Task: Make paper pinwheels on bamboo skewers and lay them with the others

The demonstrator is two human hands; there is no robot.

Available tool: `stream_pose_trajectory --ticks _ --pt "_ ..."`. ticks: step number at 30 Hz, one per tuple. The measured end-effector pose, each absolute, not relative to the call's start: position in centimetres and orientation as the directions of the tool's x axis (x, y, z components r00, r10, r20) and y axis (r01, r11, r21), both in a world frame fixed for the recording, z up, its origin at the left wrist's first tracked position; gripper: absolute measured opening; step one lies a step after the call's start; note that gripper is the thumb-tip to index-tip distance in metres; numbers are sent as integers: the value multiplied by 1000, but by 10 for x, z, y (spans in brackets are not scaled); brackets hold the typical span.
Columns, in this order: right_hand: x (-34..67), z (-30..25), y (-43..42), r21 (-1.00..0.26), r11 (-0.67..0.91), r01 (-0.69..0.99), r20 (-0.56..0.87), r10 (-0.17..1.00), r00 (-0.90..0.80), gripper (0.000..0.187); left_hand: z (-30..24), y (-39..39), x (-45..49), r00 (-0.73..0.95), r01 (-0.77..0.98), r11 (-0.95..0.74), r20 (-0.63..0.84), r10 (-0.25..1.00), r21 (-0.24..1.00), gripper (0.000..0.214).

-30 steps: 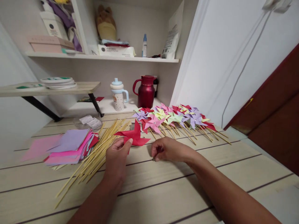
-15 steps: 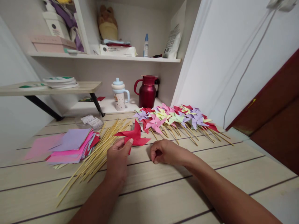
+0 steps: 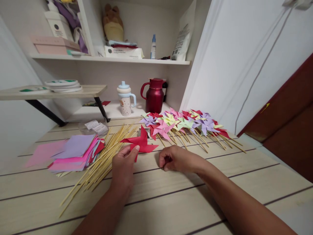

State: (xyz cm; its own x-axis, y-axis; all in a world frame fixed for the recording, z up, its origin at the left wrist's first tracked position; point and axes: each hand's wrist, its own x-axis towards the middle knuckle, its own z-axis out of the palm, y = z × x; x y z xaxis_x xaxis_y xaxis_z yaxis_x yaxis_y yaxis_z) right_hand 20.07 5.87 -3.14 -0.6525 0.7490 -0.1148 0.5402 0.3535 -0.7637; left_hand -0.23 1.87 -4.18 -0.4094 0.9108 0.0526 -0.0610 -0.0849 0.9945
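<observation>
A red paper pinwheel (image 3: 143,143) is pinched between the thumb and fingers of my left hand (image 3: 124,163), its folded blades facing up. To the right, my right hand (image 3: 174,159) is closed with curled fingers close to the tabletop. A tiny dark speck shows at its fingertips, too small to name. Just beyond the hands lie finished pinwheels on sticks (image 3: 168,120) in pink, red, yellow, green and purple. A loose bundle of thin wooden sticks (image 3: 105,163) rests left of my left hand. Farther left is a stack of coloured paper squares (image 3: 78,147).
A clear container with white labels (image 3: 94,127) sits behind the paper. At the back stand a pale blue-lidded cup (image 3: 125,101) and a dark red jug (image 3: 154,98). A small raised shelf (image 3: 90,92) with black legs holds round white discs. A wall borders the right.
My right hand has shifted very slightly to the right, and a tiny dark speck now shows at its fingertips. The left hand and the red pinwheel are nearly still.
</observation>
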Motion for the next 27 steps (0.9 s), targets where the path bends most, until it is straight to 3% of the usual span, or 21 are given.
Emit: stream_pose_trajectory --ticks 27 --pt "201 -36 60 -708 412 573 -98 747 -658 14 -41 17 -2 -382 -69 -107 73 921 992 34"
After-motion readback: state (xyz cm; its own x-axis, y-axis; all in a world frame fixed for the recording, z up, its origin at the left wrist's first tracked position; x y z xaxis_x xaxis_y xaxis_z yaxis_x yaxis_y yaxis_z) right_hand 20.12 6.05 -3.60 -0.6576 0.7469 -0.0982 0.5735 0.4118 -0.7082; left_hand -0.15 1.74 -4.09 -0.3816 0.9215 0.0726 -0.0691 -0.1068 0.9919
